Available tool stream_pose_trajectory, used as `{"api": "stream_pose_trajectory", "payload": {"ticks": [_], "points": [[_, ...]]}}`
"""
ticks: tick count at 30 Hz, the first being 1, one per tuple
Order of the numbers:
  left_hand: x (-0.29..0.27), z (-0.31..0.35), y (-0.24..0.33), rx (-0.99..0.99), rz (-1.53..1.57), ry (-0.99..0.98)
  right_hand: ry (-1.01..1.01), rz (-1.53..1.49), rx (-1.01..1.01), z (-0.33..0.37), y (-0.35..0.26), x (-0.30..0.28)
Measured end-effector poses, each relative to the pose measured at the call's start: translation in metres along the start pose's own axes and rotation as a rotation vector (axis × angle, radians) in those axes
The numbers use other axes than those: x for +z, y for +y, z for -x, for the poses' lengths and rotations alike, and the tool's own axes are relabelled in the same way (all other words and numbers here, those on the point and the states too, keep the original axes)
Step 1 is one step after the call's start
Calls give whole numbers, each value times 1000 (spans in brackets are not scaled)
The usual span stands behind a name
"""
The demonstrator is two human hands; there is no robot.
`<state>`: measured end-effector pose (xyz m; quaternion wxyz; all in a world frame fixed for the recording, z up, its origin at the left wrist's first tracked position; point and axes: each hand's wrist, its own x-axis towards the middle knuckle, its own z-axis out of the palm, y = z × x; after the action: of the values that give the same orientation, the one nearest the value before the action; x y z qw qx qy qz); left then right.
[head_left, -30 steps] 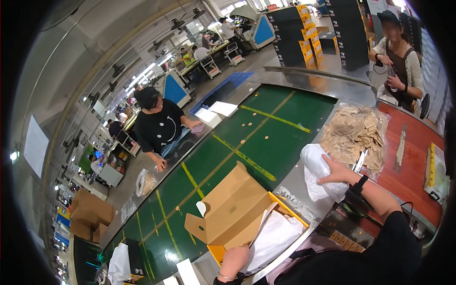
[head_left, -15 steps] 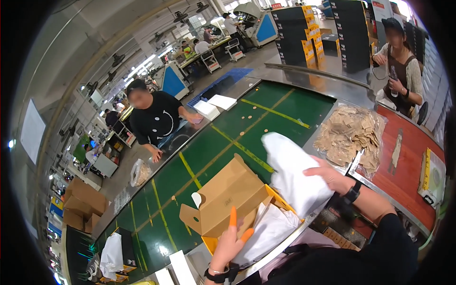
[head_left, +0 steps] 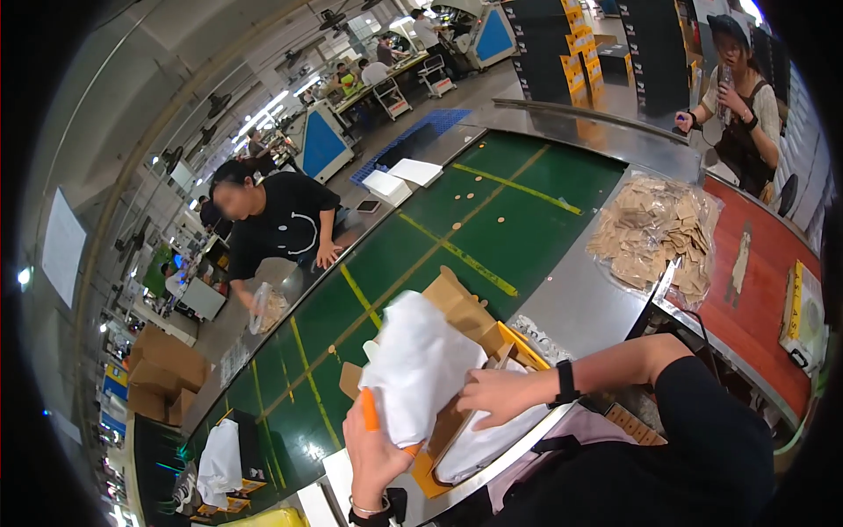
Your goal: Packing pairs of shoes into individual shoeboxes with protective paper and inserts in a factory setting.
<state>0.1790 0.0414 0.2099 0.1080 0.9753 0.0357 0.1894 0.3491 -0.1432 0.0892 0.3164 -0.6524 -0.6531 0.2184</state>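
Above the open box, the left hand holds a white-wrapped bundle in its fingers. Just beside it, the right hand bends its fingers, their grip unclear; far right, a yellow-and-white package carries dark lettering

This is a factory packing floor: a long green conveyor belt with yellow stripes, an open brown-and-yellow cardboard box at its near edge, tall stacks of black-and-orange cardboard boxes and large blue-and-white machines beyond it.
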Motion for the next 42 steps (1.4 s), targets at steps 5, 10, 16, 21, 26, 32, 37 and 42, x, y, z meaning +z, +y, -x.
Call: {"api": "stream_pose_trajectory", "payload": {"ticks": [5, 10, 16, 21, 26, 32, 37, 42], "points": [[41, -11, 7, 337, -326, -463, -239, 201, -13, 1, 33, 54], [104, -11, -19, 266, -347, -588, -451, 298, 122, 15, -14, 20], [109, -25, -17, 300, -292, -607, -183, 254, -29, 50, 16, 26], [109, -19, -12, 216, -191, -623, -246, 303, -17, 70, 11, 22], [150, -13, -22, 230, -258, -648, -215, 323, 29, 70, 3, 30], [126, -14, -12, 259, -178, -668, -114, 265, 3, 76, 6, 15], [56, -3, 23, 172, 169, -421, 330, 159, 70, 129, 41, -36], [95, 56, 10, -376, 143, -224, 776, 358, 379, 227, 72, -51]]}}
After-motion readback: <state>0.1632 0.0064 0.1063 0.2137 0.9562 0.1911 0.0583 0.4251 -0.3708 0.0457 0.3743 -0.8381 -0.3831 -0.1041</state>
